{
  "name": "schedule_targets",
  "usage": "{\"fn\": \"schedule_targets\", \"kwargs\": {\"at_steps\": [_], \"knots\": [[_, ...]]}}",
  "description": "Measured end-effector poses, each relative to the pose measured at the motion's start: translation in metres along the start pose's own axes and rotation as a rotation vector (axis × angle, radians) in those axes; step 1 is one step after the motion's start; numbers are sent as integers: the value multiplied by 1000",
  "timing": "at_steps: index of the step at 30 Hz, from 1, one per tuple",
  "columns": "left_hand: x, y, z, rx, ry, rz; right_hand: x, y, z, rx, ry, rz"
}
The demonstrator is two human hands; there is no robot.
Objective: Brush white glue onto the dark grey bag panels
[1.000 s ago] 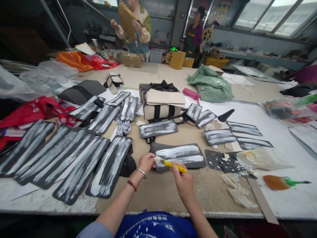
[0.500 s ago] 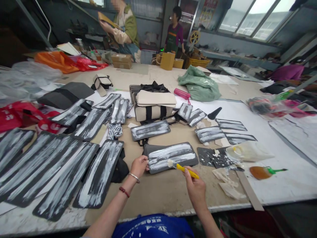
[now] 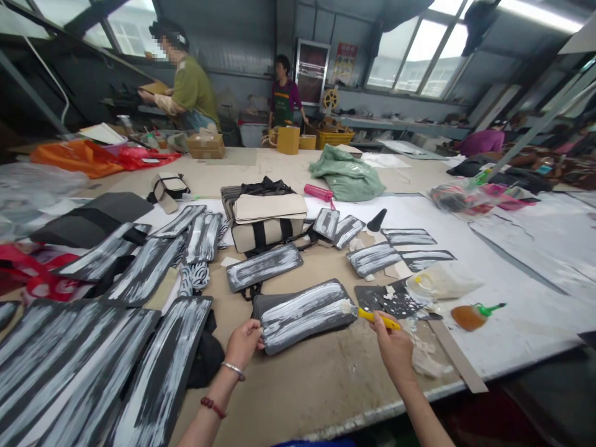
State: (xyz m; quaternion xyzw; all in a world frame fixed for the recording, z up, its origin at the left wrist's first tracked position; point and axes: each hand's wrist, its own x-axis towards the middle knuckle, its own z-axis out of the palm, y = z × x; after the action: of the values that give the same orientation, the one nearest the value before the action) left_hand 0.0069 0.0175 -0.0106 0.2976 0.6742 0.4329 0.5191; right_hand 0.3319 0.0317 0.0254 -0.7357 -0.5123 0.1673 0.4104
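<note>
A dark grey panel (image 3: 298,320) streaked with white paste lies on top of a small stack of like panels, in front of me. My left hand (image 3: 245,341) pinches its left end between thumb and fingers. Closed around the yellow handle of a brush (image 3: 379,319) is my right hand (image 3: 393,347). The brush's pale bristles rest on the panel near its right end. Just right of the stack, a dark board (image 3: 384,299) is spattered with white blobs. Another coated panel (image 3: 265,266) lies behind the stack.
Several coated panels (image 3: 162,366) cover the left side. Behind stands a beige and black bag (image 3: 265,230). A clear bag (image 3: 442,279), an amber bottle with a green nozzle (image 3: 472,316) and a flat strip (image 3: 456,355) lie right. Two people stand beyond the table.
The brush has moved right along the panel, leaving white across its lower right part. My left hand keeps its hold on the left end. The camera view has tilted up.
</note>
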Motion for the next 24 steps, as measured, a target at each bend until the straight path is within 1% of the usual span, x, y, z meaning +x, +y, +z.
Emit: {"fn": "schedule_targets", "kwargs": {"at_steps": [2,4,6,8,10,11,15,17,18,20,22,24], "knots": [[-1,0,0,-2,2,5,6,2,-2,-53,58,14],[-2,-1,0,-11,1,6,10,1,-1,-35,74,1],[-3,-2,-1,-17,5,1,13,-4,7,75,25,-13],[-4,-3,-2,0,10,-5,16,-9,19,207,-44,5],[-5,-2,-3,29,20,-15,21,-10,29,271,-89,40],[-6,-1,-3,36,25,-18,24,-9,31,274,-92,53],[-10,3,-2,2,30,-2,33,-6,23,205,-29,54],[-11,3,-1,-19,29,4,29,-13,21,218,-49,34],[-12,3,0,-25,32,1,25,-19,23,265,-91,31],[-13,2,2,-30,42,-9,10,-35,33,423,-224,52],[-13,0,4,-28,42,-19,-11,-53,50,589,-372,93],[-14,-2,6,-23,39,-25,-30,-68,71,678,-482,104]]}}
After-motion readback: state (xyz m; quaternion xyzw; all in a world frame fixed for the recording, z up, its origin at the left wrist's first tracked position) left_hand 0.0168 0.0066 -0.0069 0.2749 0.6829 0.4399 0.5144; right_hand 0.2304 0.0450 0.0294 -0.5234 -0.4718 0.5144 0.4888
